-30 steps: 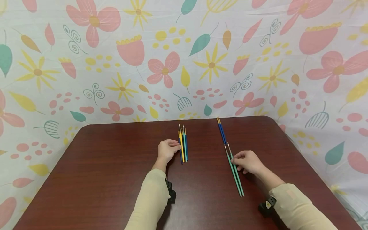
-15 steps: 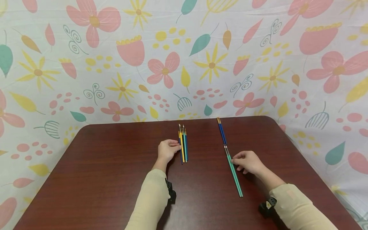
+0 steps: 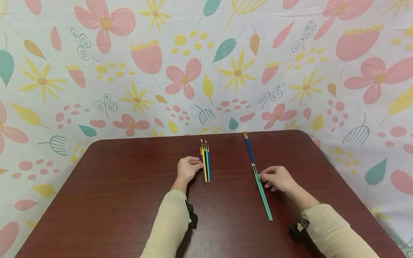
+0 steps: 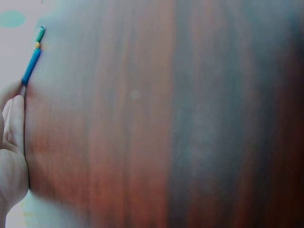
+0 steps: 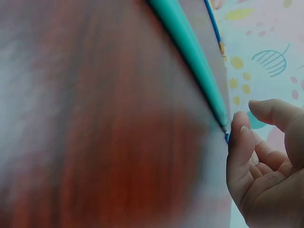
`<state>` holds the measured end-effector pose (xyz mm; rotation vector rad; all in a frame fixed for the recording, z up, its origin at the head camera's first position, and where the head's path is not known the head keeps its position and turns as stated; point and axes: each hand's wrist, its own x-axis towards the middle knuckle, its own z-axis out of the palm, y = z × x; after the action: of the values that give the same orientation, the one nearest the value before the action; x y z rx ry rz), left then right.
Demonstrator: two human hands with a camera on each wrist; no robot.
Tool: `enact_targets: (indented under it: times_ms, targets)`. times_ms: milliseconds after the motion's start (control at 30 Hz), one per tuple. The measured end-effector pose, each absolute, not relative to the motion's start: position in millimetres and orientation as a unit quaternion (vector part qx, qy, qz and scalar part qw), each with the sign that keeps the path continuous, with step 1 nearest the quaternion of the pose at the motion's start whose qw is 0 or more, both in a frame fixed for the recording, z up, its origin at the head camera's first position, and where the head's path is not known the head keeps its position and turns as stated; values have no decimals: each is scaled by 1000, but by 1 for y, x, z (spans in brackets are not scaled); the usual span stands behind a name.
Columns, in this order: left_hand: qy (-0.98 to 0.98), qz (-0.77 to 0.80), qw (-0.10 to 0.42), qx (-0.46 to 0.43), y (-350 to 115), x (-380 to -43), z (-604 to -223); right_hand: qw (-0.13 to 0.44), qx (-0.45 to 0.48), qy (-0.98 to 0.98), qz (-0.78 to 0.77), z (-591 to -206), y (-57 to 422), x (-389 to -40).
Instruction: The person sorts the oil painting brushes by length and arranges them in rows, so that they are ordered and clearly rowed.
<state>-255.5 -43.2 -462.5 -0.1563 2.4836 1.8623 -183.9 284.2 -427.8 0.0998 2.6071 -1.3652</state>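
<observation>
On the table, my left hand (image 3: 187, 168) rests at the left side of a row of paintbrushes (image 3: 206, 165) with blue, yellow and teal handles. Its fingers look fairly straight and touch the nearest brush. In the left wrist view, part of the left hand (image 4: 12, 137) shows beside a brush handle (image 4: 32, 66). My right hand (image 3: 279, 179) is just right of two green paintbrushes (image 3: 264, 197) lying side by side. In the right wrist view, the right hand's thumb and forefinger stand apart with nothing between them, near a green handle (image 5: 194, 57).
Two blue paintbrushes (image 3: 249, 148) lie end to end with the green ones, their bristles close to the back edge of the dark wooden table (image 3: 113, 200). A flower-print cloth (image 3: 206, 71) hangs behind the table.
The two green brushes, first spread apart, have been brought together against each other. After that my right hand has shifted slightly up and away from them. My left hand stays in place.
</observation>
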Motion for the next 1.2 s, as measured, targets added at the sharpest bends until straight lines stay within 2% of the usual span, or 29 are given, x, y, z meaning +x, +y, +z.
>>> enact_targets:
  times_ms: [367,1200]
  targets:
    - [797,601,17,-48,-44,-256,-464,82,25,862,-499,-420,268,-196]
    - [797,602,17,-50,-43,-256,-464,95,4,820,-565,-416,221,-227]
